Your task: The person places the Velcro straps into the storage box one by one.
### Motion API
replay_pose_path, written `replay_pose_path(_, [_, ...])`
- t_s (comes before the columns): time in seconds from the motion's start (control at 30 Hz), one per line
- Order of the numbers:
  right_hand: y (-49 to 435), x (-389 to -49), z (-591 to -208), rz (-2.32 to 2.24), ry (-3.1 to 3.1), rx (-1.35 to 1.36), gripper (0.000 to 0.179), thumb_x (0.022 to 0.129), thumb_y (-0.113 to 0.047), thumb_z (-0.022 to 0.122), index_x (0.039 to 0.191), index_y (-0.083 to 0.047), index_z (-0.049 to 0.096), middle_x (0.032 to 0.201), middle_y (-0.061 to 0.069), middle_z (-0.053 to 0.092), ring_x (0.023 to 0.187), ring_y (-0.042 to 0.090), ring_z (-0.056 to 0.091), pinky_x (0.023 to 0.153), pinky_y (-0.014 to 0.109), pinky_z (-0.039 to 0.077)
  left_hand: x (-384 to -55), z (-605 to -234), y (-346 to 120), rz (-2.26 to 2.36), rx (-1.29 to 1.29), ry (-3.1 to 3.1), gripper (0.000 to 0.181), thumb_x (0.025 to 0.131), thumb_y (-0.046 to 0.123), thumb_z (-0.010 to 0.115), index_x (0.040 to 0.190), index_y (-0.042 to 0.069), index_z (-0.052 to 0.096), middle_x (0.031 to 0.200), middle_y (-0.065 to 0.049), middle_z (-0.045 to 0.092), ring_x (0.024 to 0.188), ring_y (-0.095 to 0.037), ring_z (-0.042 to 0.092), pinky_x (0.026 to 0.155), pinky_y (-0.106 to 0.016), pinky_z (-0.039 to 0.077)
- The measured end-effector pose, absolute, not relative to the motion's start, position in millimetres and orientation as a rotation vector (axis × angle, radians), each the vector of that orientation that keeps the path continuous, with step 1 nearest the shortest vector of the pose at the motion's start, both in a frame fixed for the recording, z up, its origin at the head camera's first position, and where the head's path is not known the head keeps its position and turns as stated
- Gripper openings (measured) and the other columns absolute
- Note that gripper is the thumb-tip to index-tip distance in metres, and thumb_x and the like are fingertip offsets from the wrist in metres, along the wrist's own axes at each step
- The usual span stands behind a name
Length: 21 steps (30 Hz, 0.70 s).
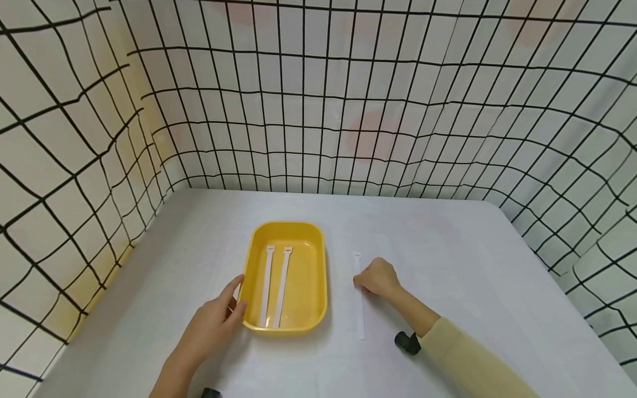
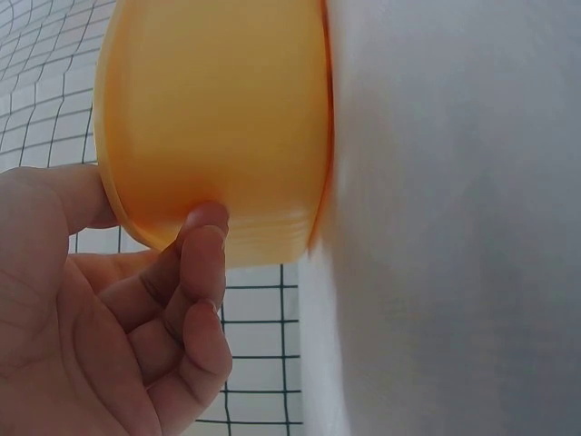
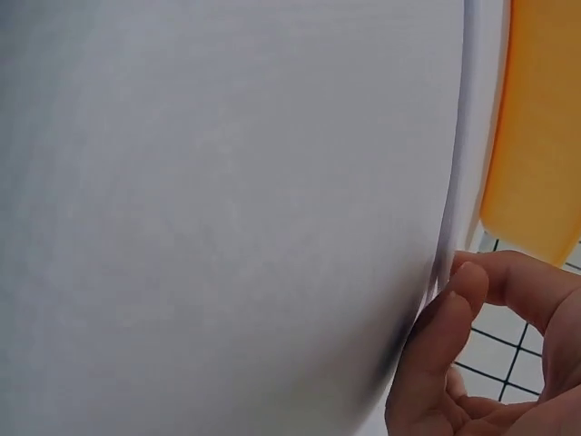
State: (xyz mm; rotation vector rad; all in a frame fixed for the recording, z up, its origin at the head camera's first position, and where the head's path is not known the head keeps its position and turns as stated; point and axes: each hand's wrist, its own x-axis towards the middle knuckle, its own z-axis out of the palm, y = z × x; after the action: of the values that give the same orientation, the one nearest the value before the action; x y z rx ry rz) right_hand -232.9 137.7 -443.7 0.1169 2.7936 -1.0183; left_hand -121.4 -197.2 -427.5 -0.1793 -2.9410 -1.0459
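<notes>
My left hand (image 1: 211, 323) holds the near left side of a yellow plastic tray (image 1: 307, 287). In the left wrist view, its thumb and fingers are at the tray's rim and outer wall (image 2: 218, 109). Two white cable straps with slotted heads lie lengthwise inside, the left strap (image 1: 266, 287) and the right strap (image 1: 283, 287). To the right of the tray, another white strap (image 1: 360, 318) lies on the table, head end away from me. My right hand (image 1: 379, 276) pinches this strap along its upper half, thumb against fingertips.
A white cloth covers the table (image 1: 448, 249). Black wire grid (image 1: 318, 105) stands behind it and along both sides, backed by pale sheeting. A dark wrist camera (image 1: 408, 342) sits by my right sleeve, and another dark piece (image 1: 211, 393) shows under my left wrist.
</notes>
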Motion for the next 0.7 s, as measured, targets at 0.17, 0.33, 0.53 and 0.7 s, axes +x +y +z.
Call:
replay_pose_path(0.17, [138.2, -234.0, -442.8, -1.071, 2.745, 0.146, 0.018, 0.075, -0.011, 0.070, 0.059, -0.004, 0.068, 0.043, -0.002, 0.053, 0.041, 0.009, 0.046, 0.042, 0.021, 0.033, -121.6, -426.7, -197.5, -1.049, -0.177, -2.948, 0.053, 0.099, 0.021, 0.057, 0.147, 0.008, 0.041, 0.080, 0.003, 0.056, 0.062, -0.010, 0.048, 0.060, -0.028, 0.043])
replay_pose_path(0.33, [138.5, -233.9, -441.9, -1.128, 2.718, 0.167, 0.015, 0.074, -0.011, 0.070, 0.062, -0.004, 0.067, 0.047, 0.000, 0.056, 0.045, 0.010, 0.051, 0.045, 0.021, 0.035, -121.3, -426.4, -197.1, -1.046, -0.165, -2.951, 0.053, 0.099, 0.021, 0.057, 0.147, 0.008, 0.040, 0.080, 0.003, 0.056, 0.063, -0.010, 0.048, 0.060, -0.028, 0.043])
replay_pose_path(0.53, [138.4, -234.0, -441.7, -1.230, 2.653, 0.185, 0.010, 0.077, -0.008, 0.070, 0.070, -0.002, 0.067, 0.054, 0.003, 0.061, 0.050, 0.011, 0.059, 0.049, 0.022, 0.041, -121.4, -426.9, -197.0, -1.053, -0.154, -2.955, 0.053, 0.099, 0.021, 0.057, 0.147, 0.008, 0.040, 0.081, 0.002, 0.056, 0.063, -0.010, 0.048, 0.060, -0.028, 0.043])
replay_pose_path(0.7, [140.7, -234.1, -440.0, -1.394, 2.540, 0.179, 0.008, 0.080, -0.003, 0.071, 0.076, 0.002, 0.065, 0.063, 0.006, 0.065, 0.051, 0.013, 0.062, 0.052, 0.024, 0.049, -121.8, -427.3, -197.1, -1.053, -0.154, -2.956, 0.053, 0.099, 0.022, 0.057, 0.147, 0.008, 0.040, 0.081, 0.002, 0.056, 0.064, -0.010, 0.048, 0.061, -0.029, 0.043])
